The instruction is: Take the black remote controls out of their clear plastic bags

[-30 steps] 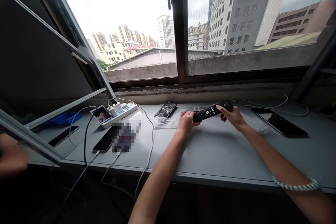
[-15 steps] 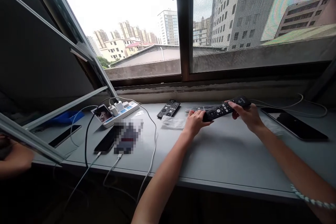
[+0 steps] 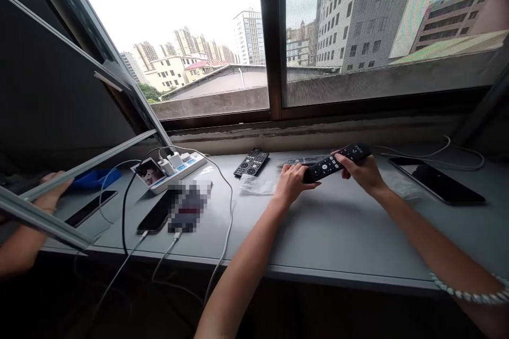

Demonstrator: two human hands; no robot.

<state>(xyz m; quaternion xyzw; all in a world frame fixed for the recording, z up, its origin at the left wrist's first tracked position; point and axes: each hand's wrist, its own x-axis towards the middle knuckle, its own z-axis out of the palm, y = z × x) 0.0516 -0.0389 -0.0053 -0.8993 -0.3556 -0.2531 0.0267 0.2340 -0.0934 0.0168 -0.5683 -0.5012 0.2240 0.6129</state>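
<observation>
Above the grey desk, a black remote control [image 3: 325, 167] is held between my two hands, its buttons facing up. My left hand [image 3: 291, 183] grips its near, left end with fingers closed over it. My right hand [image 3: 363, 174] wraps the other end, thumb on top of the button face. Just behind the remote, a bagged remote [image 3: 298, 161] in clear plastic lies partly hidden. Two more black remotes [image 3: 252, 162] rest side by side further left, with a crumpled clear plastic bag [image 3: 258, 185] in front of them.
A white power strip [image 3: 181, 169] with chargers, a photo card [image 3: 149, 174] and a charging phone [image 3: 157, 212] occupy the left. Cables hang over the desk's front edge [image 3: 318, 274]. A black tablet [image 3: 439, 181] lies at right. Beyond the metal frame, another person's hand [image 3: 51, 185] nears a blue tray [image 3: 93, 179].
The view has shifted slightly, while both my hands keep hold of the remote control. At the far left, the other person's hand has come into sight by the blue tray.
</observation>
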